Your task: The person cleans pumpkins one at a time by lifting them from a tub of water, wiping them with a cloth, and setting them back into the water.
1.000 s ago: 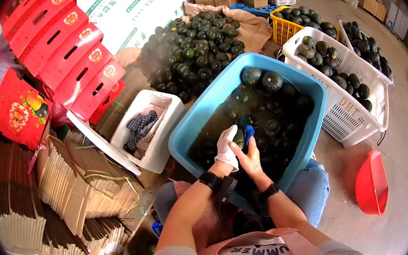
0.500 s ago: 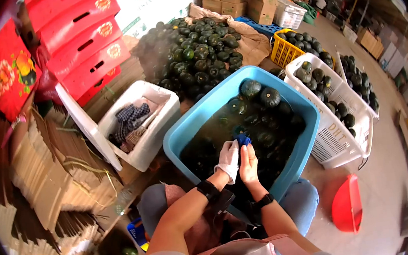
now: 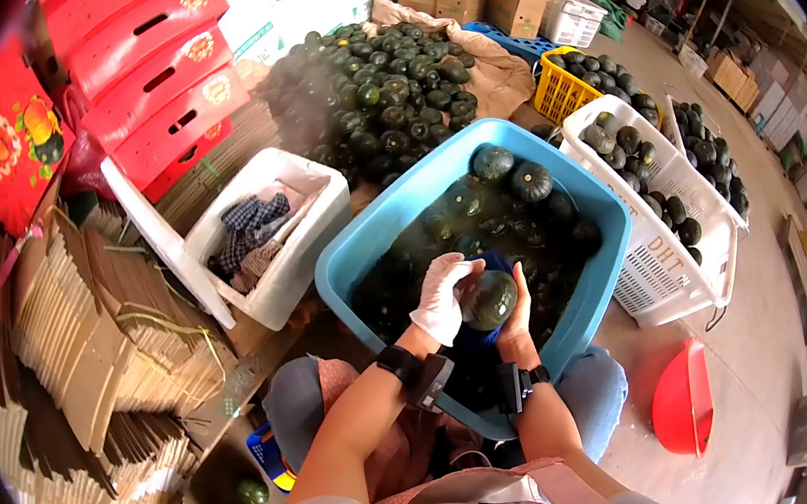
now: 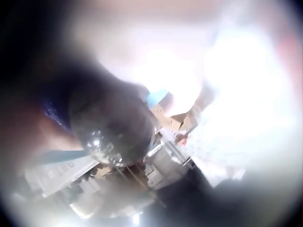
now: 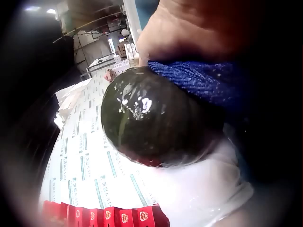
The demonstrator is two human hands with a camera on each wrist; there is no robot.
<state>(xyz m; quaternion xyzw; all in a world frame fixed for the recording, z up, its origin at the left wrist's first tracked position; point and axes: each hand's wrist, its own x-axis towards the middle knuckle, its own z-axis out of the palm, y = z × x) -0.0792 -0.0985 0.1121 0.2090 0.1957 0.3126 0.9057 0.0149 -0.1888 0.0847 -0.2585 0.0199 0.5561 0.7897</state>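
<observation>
A wet, dark green kabocha squash (image 3: 489, 300) is held up over the blue tub (image 3: 329, 278), between both hands. My left hand (image 3: 441, 297), in a white glove, grips it from the left with fingers curled around its side. On its right, my bare right hand (image 3: 517, 307) holds a blue cloth (image 5: 201, 80) against the skin of the squash. Murky water fills the tub, with more squash in it, two of them (image 3: 531, 181) above the surface at the far end. The left wrist view is blurred and glaring, with the squash (image 4: 111, 118) dark at its middle.
White crates (image 3: 669, 266) and a yellow crate (image 3: 560, 93) of squash stand right of the tub. Behind lies a large squash heap (image 3: 386, 95). A white foam box (image 3: 279, 296) with cloths is at left, beside stacked cardboard (image 3: 85, 338). A red basin (image 3: 682, 404) sits right.
Both hands have lifted the squash from low at the water to above the tub, nearer the body. The blue cloth has come up with it. The head view has shifted slightly.
</observation>
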